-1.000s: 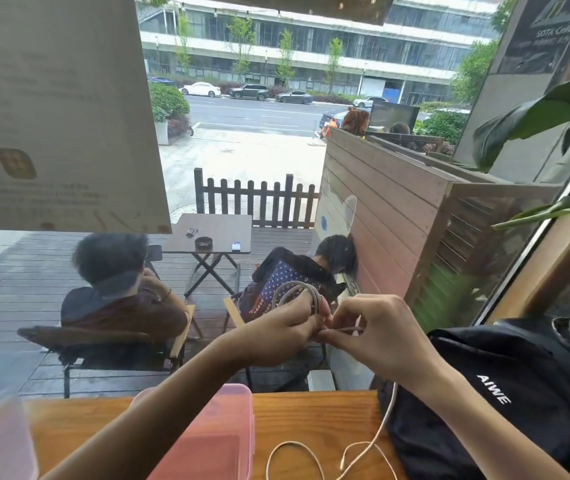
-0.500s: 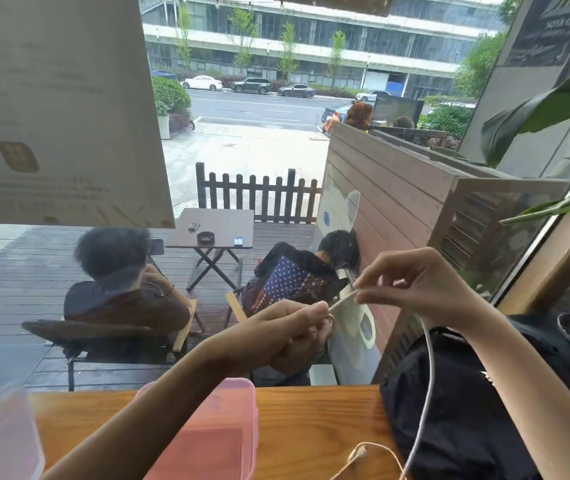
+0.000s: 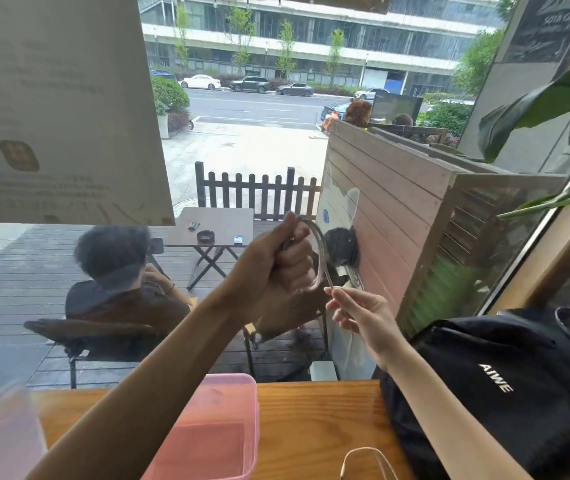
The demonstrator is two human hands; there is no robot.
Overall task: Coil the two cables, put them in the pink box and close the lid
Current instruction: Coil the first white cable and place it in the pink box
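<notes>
While looped in the left hand (image 3: 278, 261), cable (image 3: 321, 251), right fingers (image 3: 337, 296) pinching.

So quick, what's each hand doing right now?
Left hand: closed in a fist round the coiled cable.
Right hand: pinching the loose end of the same cable.

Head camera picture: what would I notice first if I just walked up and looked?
Probably the two hands raised in the middle, in front of the window: the left hand grips a coiled cable in its fist, and the right hand pinches the loose end just below it. Next, the open pink box on the wooden table underneath, and the black bag to the right.
</notes>
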